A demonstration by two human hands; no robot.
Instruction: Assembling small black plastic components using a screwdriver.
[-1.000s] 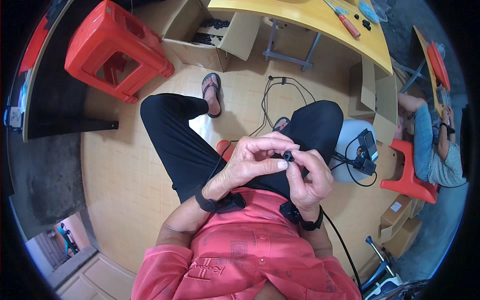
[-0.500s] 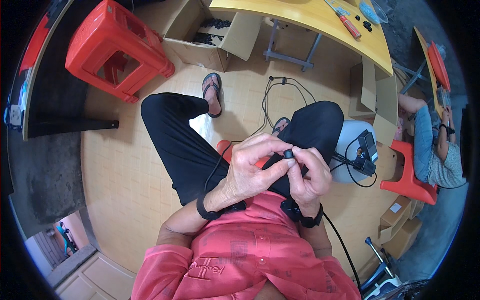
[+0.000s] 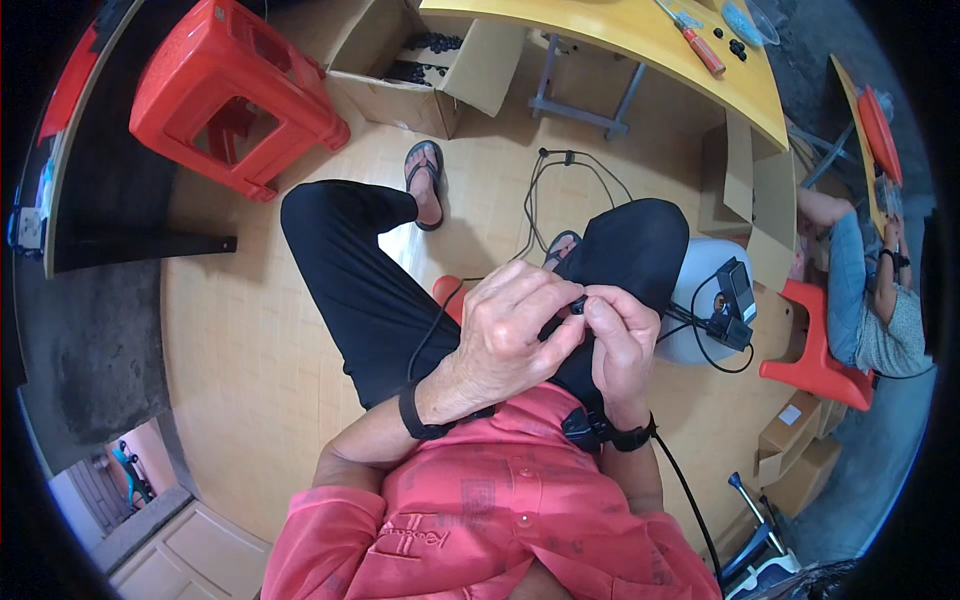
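Wooden floor, red stool, yellow table

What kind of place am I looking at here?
Probably a small assembly workshop: open cardboard boxes of black parts on the floor, a yellow workbench with a screwdriver, and another person working nearby.

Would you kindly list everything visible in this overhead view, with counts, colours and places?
small part: one, black, pinched between both hands' fingertips
cable: one, black, running from the hands down over the lap
stool: one, red, upper left on the floor
cardboard box: one, brown, open, top centre
table: one, yellow, top
screwdriver: one, red-handled, on the table
device: one, black, on a pale drum at right
co-worker: one, seated far right
left hand: one, black wristband
right hand: one, black wristband
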